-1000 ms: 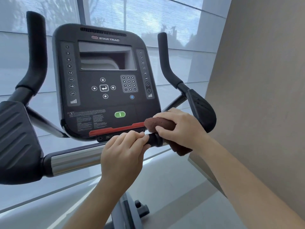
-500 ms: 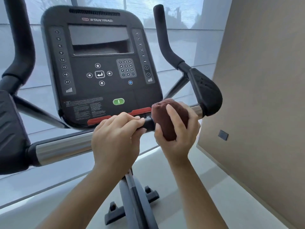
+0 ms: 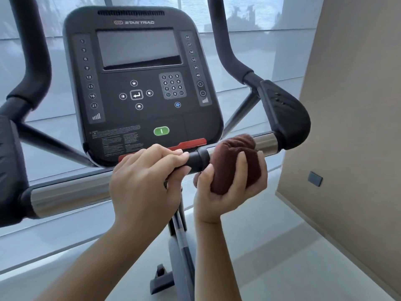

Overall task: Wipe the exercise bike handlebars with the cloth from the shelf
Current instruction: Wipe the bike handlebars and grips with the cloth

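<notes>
The exercise bike's handlebar (image 3: 69,194) is a chrome and black crossbar running below the console. A dark brown cloth (image 3: 234,161) is wrapped over the bar's right chrome section, just left of the black right elbow pad (image 3: 288,118). My right hand (image 3: 225,190) grips the cloth from underneath, palm up, fingers curled around it. My left hand (image 3: 145,183) is closed over the black centre sleeve (image 3: 197,159) of the bar, right beside the cloth. The shelf is out of view.
The black Star Trac console (image 3: 138,83) stands right behind the bar. Two upright black grips (image 3: 225,46) rise on either side. A beige wall (image 3: 351,127) with a dark socket plate is close on the right. The bike's post and foot (image 3: 180,257) are below.
My right hand turned from on top of the bar to underneath it and slid the cloth rightwards onto the chrome section. My left hand kept its grip. The view moved closer.
</notes>
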`<state>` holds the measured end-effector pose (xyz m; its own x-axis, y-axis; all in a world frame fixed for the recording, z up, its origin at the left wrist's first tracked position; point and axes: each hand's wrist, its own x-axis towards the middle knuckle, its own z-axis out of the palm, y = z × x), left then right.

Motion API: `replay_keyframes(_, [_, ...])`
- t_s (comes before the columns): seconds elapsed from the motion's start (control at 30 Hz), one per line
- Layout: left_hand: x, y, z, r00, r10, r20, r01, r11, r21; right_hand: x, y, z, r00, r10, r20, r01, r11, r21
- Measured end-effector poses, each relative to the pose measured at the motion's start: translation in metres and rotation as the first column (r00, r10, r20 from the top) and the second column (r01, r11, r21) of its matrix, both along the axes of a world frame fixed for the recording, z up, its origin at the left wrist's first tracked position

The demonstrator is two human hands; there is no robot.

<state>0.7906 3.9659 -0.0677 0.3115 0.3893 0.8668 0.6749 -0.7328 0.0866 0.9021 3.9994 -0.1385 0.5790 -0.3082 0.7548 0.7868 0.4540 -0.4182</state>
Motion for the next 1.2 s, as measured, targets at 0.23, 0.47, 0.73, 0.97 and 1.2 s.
replay_keyframes(0.23, [0.002, 0.001, -0.003, 1.000, -0.003, 0.024, 0.002, 0.999, 0.050, 0.052, 0.000, 0.013, 0.979, -0.048, -0.197, 0.062, 0.996, 0.066])
replay_keyframes(0.47, [0.002, 0.001, -0.002, 0.999, -0.012, 0.037, 0.009, 0.997, 0.075, -0.026, -0.005, -0.001, 0.996, 0.006, -0.087, -0.010, 0.999, -0.043])
replay_keyframes(0.73, [0.001, 0.000, -0.001, 0.998, -0.025, 0.053, 0.022, 0.997, 0.067, 0.047, -0.024, 0.012, 0.956, -0.066, -0.286, 0.029, 0.991, -0.133])
replay_keyframes(0.97, [-0.010, -0.011, 0.011, 0.980, -0.180, 0.089, 0.192, 0.968, -0.163, -0.050, -0.036, -0.007, 0.936, 0.144, -0.321, -0.223, 0.948, -0.226])
replay_keyframes(1.2, [-0.073, -0.041, 0.005, 0.914, -0.351, 0.204, 0.397, 0.877, -0.270, -0.091, -0.071, 0.005, 0.976, 0.150, -0.158, -0.210, 0.843, -0.496])
